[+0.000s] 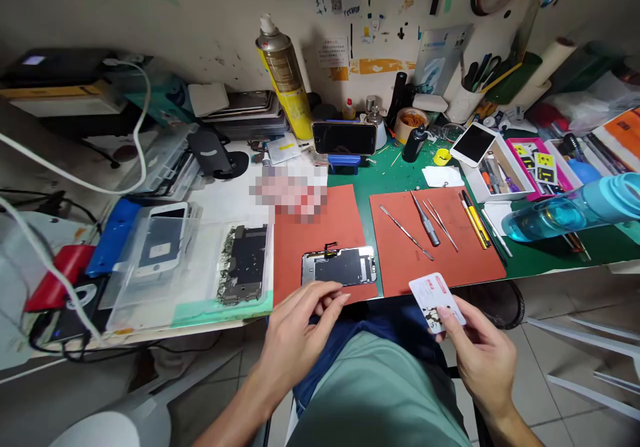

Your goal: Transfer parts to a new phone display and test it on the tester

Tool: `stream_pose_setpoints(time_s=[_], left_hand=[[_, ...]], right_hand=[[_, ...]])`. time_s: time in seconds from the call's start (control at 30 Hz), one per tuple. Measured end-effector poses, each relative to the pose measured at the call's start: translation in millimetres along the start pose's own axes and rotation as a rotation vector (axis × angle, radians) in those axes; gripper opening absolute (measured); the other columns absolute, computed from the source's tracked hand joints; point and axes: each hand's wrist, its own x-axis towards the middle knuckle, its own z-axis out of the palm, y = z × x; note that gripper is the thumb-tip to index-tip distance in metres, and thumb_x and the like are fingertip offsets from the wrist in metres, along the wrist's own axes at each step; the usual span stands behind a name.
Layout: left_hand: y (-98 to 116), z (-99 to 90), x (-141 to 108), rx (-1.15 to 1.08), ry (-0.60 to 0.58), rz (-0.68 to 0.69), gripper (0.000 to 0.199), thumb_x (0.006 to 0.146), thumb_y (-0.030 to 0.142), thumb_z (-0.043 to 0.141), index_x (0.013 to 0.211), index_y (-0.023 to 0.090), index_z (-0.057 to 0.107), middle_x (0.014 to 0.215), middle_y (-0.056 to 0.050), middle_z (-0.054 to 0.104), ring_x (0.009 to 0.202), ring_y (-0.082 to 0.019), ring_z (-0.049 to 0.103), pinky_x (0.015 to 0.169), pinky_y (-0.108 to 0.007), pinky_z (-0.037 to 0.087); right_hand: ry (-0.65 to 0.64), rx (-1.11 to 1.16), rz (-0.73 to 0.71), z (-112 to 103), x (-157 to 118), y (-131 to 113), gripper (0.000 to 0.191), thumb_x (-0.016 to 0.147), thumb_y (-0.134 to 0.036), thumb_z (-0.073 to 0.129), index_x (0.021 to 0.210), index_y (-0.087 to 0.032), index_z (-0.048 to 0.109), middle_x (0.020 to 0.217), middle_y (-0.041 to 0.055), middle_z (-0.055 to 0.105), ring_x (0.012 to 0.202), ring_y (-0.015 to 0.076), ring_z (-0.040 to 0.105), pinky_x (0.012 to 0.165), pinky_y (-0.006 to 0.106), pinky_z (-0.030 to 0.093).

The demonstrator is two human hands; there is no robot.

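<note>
A white card [433,298] with red print and a dark picture is held upright between the thumb and fingers of my right hand [480,347], in front of the desk edge. My left hand [303,330] is closed, thumb and fingertips drawn together; whether anything is between them cannot be made out. Just beyond it, a phone screen assembly [345,268] lies on the left red mat [320,230], its inner side up and a thin flex cable sticking out at its top edge. The right red mat [440,267] carries a metal spudger [406,232], a grey-handled tool [427,220] and tweezers [441,226].
Left of the mats, a clear plastic box [200,280] holds dark phone parts. A phone [345,138] stands on a blue holder, beside a yellow spray can [287,80]. Pens [475,219], a parts box [503,174] and a blue bottle [570,207] are at the right.
</note>
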Motion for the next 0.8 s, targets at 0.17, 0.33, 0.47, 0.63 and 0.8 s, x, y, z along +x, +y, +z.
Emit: stream_pose_setpoints(time_s=[0.17, 0.33, 0.47, 0.63, 0.8], left_hand=[[-12, -21.0, 42, 0.365, -0.342, 0.365, 0.040, 0.103, 0.036, 0.072, 0.137, 0.018, 0.064, 0.144, -0.017, 0.068, 0.139, -0.035, 0.060, 0.114, -0.055, 0.053], [-11, -8.7, 72, 0.448, -0.541, 0.322, 0.067, 0.097, 0.048, 0.077, 0.150, 0.015, 0.052, 0.154, -0.022, 0.057, 0.145, -0.040, 0.052, 0.119, -0.061, 0.048], [-9, -0.2, 85, 0.452, -0.630, 0.283, 0.069, 0.092, 0.041, 0.084, 0.148, 0.017, 0.051, 0.145, -0.019, 0.061, 0.134, -0.039, 0.058, 0.113, -0.057, 0.052], [-7, -0.5, 102, 0.456, -0.762, 0.246, 0.074, 0.089, 0.031, 0.087, 0.149, 0.020, 0.047, 0.140, -0.015, 0.061, 0.128, -0.036, 0.059, 0.109, -0.052, 0.053], [-1, 0.9, 116, 0.495, -0.825, 0.270, 0.072, 0.086, 0.024, 0.084, 0.149, 0.019, 0.050, 0.132, -0.013, 0.063, 0.123, -0.034, 0.059, 0.105, -0.048, 0.054]], right_hand=[[-0.187, 0.312, 0.477, 21, 14, -9, 0.046, 0.091, -0.052, 0.082, 0.120, -0.017, 0.081, 0.084, 0.0062, 0.081, 0.054, 0.0170, 0.068, 0.053, 0.028, 0.061], [-0.180, 0.289, 0.547, 32, 31, -16, 0.053, 0.087, -0.060, 0.081, 0.117, -0.017, 0.082, 0.085, 0.0076, 0.081, 0.056, 0.0184, 0.069, 0.052, 0.028, 0.061], [-0.223, 0.233, 0.572, 35, 43, -24, 0.052, 0.086, -0.063, 0.078, 0.112, -0.018, 0.081, 0.075, 0.0054, 0.079, 0.054, 0.0199, 0.070, 0.052, 0.028, 0.060], [-0.249, 0.182, 0.553, 39, 51, -27, 0.046, 0.092, -0.062, 0.073, 0.111, -0.021, 0.077, 0.068, 0.0020, 0.076, 0.056, 0.0191, 0.070, 0.053, 0.024, 0.060], [-0.238, 0.273, 0.508, 44, 49, -22, 0.058, 0.096, -0.060, 0.070, 0.139, -0.022, 0.064, 0.082, 0.0030, 0.082, 0.064, 0.0220, 0.077, 0.059, 0.028, 0.065]])
